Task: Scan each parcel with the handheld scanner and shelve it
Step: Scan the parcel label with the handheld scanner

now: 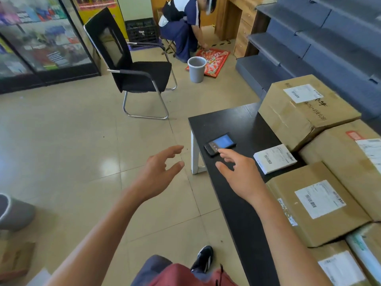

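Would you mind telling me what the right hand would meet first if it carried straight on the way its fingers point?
Most likely the handheld scanner lying screen-up on the black table. The right hand is open, fingertips just short of it, though depth is hard to judge.

The near-left strip of the black table (pixel 237 129) lay bare, giving open passage along its edge. Only the handheld scanner (pixel 220 143) and a small white parcel (pixel 275 158) sat on that strip. Cardboard boxes (pixel 317 205) crowded the whole right side, touching one another. Left of the table the tiled floor (pixel 82 141) was open as far as the black chair (pixel 136 67).
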{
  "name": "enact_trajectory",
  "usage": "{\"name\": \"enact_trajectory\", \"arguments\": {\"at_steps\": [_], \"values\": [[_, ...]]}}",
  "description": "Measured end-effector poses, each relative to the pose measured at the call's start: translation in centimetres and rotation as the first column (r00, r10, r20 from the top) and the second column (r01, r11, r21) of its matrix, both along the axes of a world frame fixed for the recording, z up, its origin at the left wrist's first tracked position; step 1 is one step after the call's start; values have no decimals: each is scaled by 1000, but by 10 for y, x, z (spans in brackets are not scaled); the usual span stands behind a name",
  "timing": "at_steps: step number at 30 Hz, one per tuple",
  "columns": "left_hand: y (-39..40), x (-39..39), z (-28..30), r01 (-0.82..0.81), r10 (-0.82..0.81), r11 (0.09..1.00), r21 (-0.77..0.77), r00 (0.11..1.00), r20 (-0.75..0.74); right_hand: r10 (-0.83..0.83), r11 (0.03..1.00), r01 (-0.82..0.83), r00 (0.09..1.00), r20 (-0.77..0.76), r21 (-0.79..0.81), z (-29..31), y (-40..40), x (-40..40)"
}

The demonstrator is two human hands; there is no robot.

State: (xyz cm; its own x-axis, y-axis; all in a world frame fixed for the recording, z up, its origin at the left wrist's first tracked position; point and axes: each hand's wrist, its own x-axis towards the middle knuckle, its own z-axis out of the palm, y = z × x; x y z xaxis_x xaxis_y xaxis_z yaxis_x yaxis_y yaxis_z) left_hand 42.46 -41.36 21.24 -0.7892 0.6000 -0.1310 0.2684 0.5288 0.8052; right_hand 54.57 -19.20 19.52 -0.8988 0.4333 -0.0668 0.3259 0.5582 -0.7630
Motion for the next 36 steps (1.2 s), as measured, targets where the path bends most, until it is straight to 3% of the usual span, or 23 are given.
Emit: {"name": "enact_trajectory", "arguments": {"at_steps": [12,21,36], "values": [[64,-141,-19,154,-154,988,8,988,26,-150,989,150,988,33,-7,-14,39,-107],[118,-250,-27,388,-388,922,1,921,49,-394,918,394,919,8,-33,-3,58,-181],[257,-287,-47,617,-611,787,-16,783,118,-623,768,640,751,219,-13,-55,130,-175]]}}
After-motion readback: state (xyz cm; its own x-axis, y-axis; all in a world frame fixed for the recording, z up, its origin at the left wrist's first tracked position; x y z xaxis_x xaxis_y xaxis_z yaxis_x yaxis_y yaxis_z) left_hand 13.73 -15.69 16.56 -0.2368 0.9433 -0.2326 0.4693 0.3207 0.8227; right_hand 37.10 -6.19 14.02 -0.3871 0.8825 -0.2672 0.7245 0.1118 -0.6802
